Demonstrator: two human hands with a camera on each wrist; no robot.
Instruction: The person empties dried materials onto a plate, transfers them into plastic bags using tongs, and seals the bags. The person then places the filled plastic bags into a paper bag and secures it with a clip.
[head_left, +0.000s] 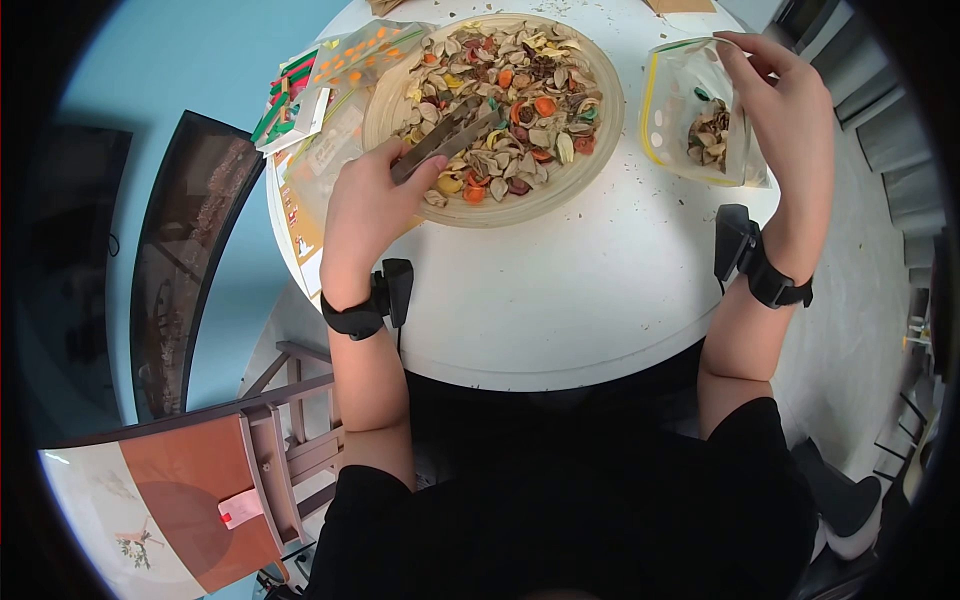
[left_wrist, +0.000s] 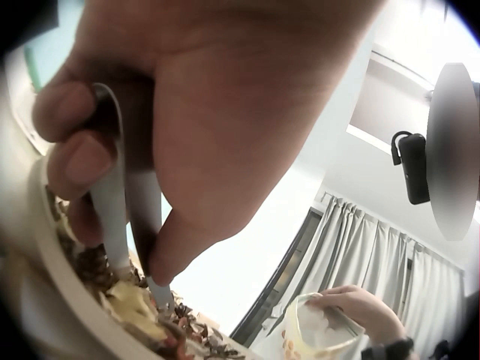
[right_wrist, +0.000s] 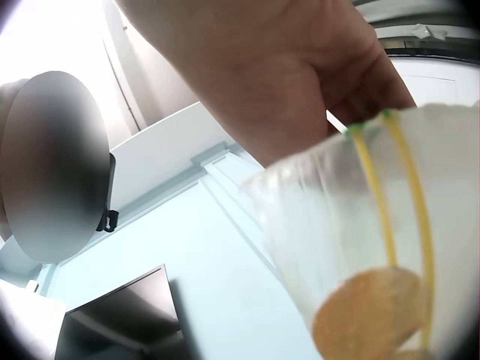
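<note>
My left hand point(head_left: 370, 205) grips metal tongs point(head_left: 452, 138) between thumb and fingers over the left part of a round, light wooden tray point(head_left: 510, 213). Dried potpourri point(head_left: 540, 165) fills the tray: beige petals with orange, red, yellow and green pieces. In the left wrist view the tong arms point(left_wrist: 112, 206) point down, their tips right at the petals. At the table's right, my right hand point(head_left: 795, 110) pinches the upper rim of a clear zip bag point(head_left: 672, 105) with a yellow seal. A small heap of dried petals point(head_left: 710, 138) lies inside the bag.
Left of the tray lie an orange-dotted bag point(head_left: 370, 52), another clear bag point(head_left: 328, 150) and a white box point(head_left: 300, 120) with red and green sticks. Crumbs dot the white round table point(head_left: 540, 300). A wooden easel point(head_left: 285, 460) stands at lower left.
</note>
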